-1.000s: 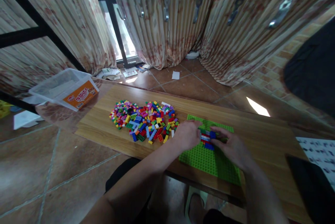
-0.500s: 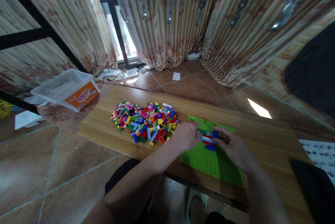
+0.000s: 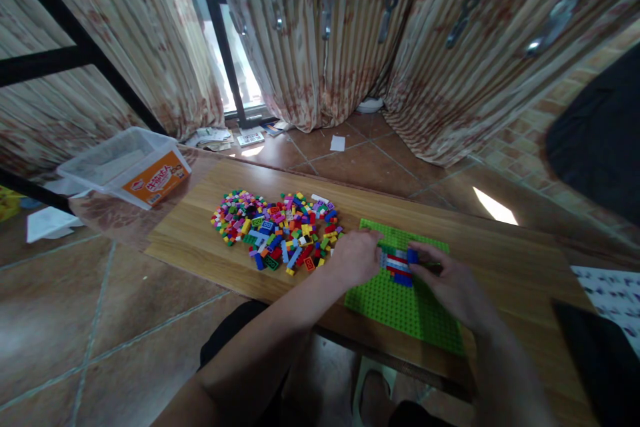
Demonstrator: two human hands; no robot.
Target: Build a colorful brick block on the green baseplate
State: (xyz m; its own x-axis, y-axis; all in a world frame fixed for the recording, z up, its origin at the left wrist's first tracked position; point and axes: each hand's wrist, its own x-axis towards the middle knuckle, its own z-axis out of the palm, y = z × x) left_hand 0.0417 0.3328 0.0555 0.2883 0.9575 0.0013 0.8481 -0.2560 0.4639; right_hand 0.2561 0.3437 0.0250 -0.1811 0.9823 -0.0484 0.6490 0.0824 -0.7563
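Wooden surface (image 3: 210, 244) holds the green studded baseplate (image 3: 400, 310) flat. Its grip unclear, the left hand (image 3: 356, 257) steadies the red-white-blue brick stack (image 3: 397, 268) while the right hand (image 3: 453, 284) pinches a small blue brick (image 3: 413, 256) there.

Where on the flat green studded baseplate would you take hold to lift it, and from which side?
Likely the green studded baseplate by its bare near edge, from the person's side. It lies flat on the wooden tabletop, so only the thin rim gives purchase; the left hand, right hand and small red, white and blue brick stack crowd its far half.
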